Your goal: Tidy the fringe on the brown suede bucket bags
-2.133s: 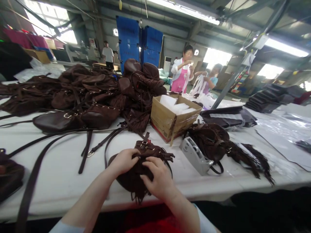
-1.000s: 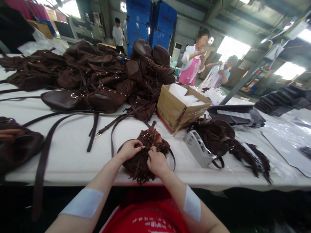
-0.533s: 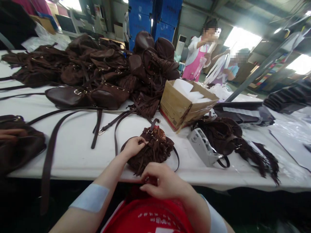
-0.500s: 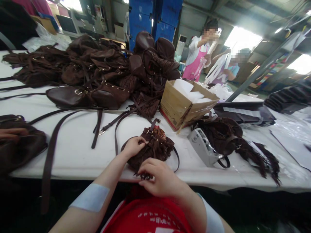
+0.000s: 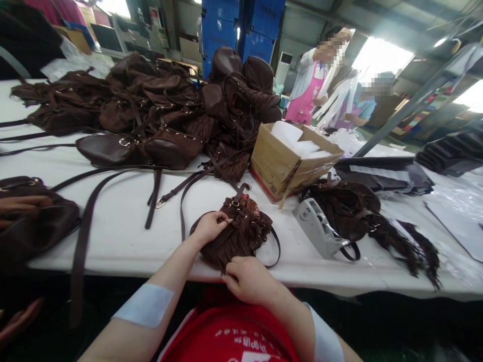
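Note:
A small brown suede bag with fringe [image 5: 241, 236] lies at the near edge of the white table [image 5: 113, 236]. My left hand [image 5: 209, 227] grips the bag's upper left side near its drawstring top, fingers closed. My right hand [image 5: 247, 280] pinches the fringe at the bag's lower edge, over the table's rim. The bag's thin strap loops out to the right. Its mouth shows a reddish patterned lining.
A big heap of brown bags and long straps [image 5: 151, 110] covers the table's far left. A cardboard box [image 5: 290, 166] with white pieces and a grey tape dispenser [image 5: 317, 229] stand to the right, beside another fringed bag [image 5: 362, 216]. Two people [image 5: 313, 85] work behind. Someone else's hand [image 5: 22, 203] rests on a bag at left.
My right hand left the bag's top, dropped to the table's edge and now pinches the fringe. My left hand kept its grip. The view has shifted downward.

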`<state>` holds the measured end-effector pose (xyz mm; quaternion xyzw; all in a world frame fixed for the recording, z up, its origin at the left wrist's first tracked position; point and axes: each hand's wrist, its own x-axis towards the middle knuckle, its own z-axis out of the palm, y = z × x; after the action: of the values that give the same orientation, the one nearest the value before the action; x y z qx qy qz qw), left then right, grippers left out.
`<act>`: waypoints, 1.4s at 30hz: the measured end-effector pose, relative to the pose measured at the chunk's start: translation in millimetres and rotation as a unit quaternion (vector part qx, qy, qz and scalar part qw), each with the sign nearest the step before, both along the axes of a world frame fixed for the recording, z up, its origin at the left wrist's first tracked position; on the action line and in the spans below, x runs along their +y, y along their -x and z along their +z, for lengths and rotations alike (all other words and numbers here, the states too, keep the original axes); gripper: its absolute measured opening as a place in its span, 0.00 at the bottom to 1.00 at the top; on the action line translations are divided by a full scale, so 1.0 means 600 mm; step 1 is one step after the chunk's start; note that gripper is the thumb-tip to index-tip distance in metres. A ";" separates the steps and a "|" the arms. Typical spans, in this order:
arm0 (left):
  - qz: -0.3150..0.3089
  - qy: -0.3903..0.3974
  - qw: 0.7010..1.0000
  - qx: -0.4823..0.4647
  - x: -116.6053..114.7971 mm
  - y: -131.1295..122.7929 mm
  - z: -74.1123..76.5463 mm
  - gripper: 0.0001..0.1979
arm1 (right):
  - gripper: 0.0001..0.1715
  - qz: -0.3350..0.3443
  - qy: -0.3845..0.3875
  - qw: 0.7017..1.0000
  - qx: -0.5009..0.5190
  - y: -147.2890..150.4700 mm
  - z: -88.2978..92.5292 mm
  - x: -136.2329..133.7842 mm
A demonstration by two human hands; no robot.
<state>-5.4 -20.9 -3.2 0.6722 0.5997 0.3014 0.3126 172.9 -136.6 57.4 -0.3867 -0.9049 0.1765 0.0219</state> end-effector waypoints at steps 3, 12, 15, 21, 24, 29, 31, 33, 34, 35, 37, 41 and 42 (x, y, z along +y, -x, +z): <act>-0.002 -0.002 1.000 0.003 0.000 0.001 0.001 0.14 | 0.14 0.002 0.044 0.999 0.033 -0.021 0.019 -0.015; 0.001 0.002 1.000 -0.006 0.000 0.000 -0.001 0.15 | 0.12 -0.018 0.015 0.993 0.117 -0.003 0.056 -0.008; 0.000 0.001 1.000 -0.016 -0.001 0.000 -0.004 0.15 | 0.19 -0.046 -0.036 0.997 0.048 0.026 0.015 0.023; -0.002 -0.011 1.000 -0.001 -0.005 -0.001 -0.003 0.15 | 0.09 -0.012 -0.032 0.998 -0.062 0.029 -0.023 0.019; -0.002 -0.007 1.000 0.007 -0.003 -0.002 -0.005 0.14 | 0.14 0.025 0.037 0.998 -0.044 -0.002 -0.008 -0.012; -0.020 0.012 1.000 0.006 0.005 0.006 -0.005 0.14 | 0.08 0.055 0.185 0.975 0.107 -0.067 0.016 -0.040; -0.033 0.019 0.999 0.022 0.006 0.005 0.008 0.13 | 0.10 -0.073 0.127 0.973 0.178 -0.083 0.013 -0.028; -0.039 0.014 0.997 0.063 0.001 -0.007 0.032 0.11 | 0.17 -0.202 0.033 0.955 0.216 -0.088 0.001 -0.004; -0.043 0.005 0.995 0.089 -0.004 -0.017 0.047 0.11 | 0.23 -0.235 -0.005 0.947 0.220 -0.085 -0.009 0.010; -0.046 -0.010 0.992 0.115 -0.010 -0.030 0.060 0.11 | 0.30 -0.247 -0.031 0.944 0.215 -0.079 -0.020 0.024; -0.048 -0.044 0.984 0.165 -0.025 -0.060 0.082 0.13 | 0.37 -0.241 -0.053 0.950 0.190 -0.061 -0.044 0.047; -0.056 -0.060 0.970 0.227 -0.043 -0.094 0.081 0.13 | 0.25 -0.230 -0.082 0.959 0.146 -0.026 -0.074 0.067; -0.064 -0.055 0.971 0.223 -0.043 -0.093 0.074 0.13 | 0.22 -0.227 -0.083 0.960 0.139 -0.023 -0.074 0.067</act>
<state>50.5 -46.6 41.0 0.7755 0.5925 0.1558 0.1528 186.7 -96.7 13.1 -0.5504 -0.7929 0.1427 0.2190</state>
